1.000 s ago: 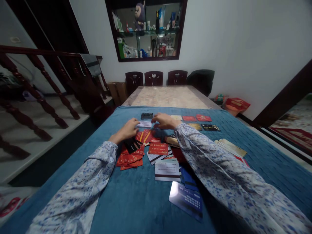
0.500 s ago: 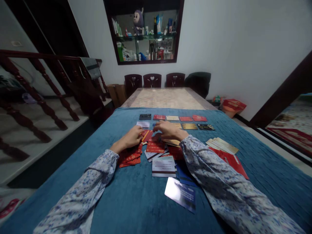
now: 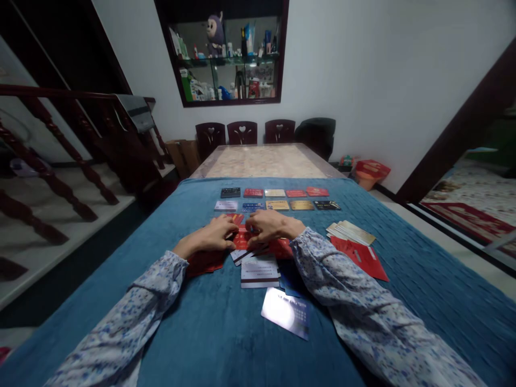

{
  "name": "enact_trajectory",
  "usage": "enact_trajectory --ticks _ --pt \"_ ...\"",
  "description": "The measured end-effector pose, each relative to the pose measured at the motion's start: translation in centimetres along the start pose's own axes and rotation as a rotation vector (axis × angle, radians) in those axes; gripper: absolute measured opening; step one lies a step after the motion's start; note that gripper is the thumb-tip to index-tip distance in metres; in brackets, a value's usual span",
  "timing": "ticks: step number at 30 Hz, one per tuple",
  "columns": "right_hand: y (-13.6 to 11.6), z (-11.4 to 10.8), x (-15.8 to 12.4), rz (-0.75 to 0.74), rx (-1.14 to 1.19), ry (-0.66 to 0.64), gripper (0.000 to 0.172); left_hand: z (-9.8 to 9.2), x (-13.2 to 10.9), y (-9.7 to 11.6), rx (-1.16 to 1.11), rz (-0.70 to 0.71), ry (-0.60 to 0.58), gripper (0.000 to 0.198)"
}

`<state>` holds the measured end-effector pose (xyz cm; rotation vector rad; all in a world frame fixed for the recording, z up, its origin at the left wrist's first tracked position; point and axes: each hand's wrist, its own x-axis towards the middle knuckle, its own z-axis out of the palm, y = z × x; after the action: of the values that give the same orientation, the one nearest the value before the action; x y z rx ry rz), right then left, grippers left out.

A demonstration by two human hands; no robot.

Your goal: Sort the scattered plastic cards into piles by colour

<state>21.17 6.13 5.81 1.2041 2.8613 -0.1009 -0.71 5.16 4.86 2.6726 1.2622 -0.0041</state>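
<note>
Blue cloth (image 3: pixel 193 328) covers the near end of a long tabletop (image 3: pixel 262 160), whose far end shows bare, pale stone. Behind it, dark chairs (image 3: pixel 242 131) line up against a white wall, under a glass-fronted cabinet (image 3: pixel 258 80) crowded with bottles and a plush toy (image 3: pixel 215 29). A dark wooden stair railing (image 3: pixel 60 140) runs along the left of the room.

The person sits at the near end with both flowered sleeves stretched forward. The left hand (image 3: pixel 212 235) and the right hand (image 3: pixel 268 226) lie close together at the middle of the cloth, palms down and fingers bent. Their fingertips almost meet over a red card (image 3: pixel 242 239). From where I stand I cannot tell whether either hand pinches that card or only presses on it.

The red card lies at the top of a loose heap of cards (image 3: pixel 203 262), mostly red, that spreads under both wrists. Just nearer the person lie a white card with a dark stripe (image 3: pixel 260 271) and, nearer again, a glossy blue card (image 3: pixel 286 313) catching the light.

Beyond the hands, two neat rows of single cards are laid side by side: the far row (image 3: pixel 274 192) and the near row (image 3: pixel 277 205). To the right, well apart from the heap, sits a stack of pale cards (image 3: pixel 350 232), with a few red ones (image 3: pixel 360 257) just beside it.
</note>
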Motion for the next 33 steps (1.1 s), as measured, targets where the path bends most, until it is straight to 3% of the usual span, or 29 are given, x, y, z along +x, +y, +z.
enact_trajectory --ticks 11,28,33 --pt "-0.11 -0.32 -0.27 0.025 0.058 -0.129 0.066 0.20 0.08 -0.01 0.011 0.006 -0.081 0.040" --pt "0.36 -0.24 -0.11 0.024 0.073 -0.147 0.056 0.32 -0.19 -0.39 -0.026 0.100 -0.075 0.047" --pt "0.37 -0.24 -0.13 0.032 0.059 -0.153 0.055 0.47 -0.31 -0.28 -0.008 0.145 -0.011 0.028"
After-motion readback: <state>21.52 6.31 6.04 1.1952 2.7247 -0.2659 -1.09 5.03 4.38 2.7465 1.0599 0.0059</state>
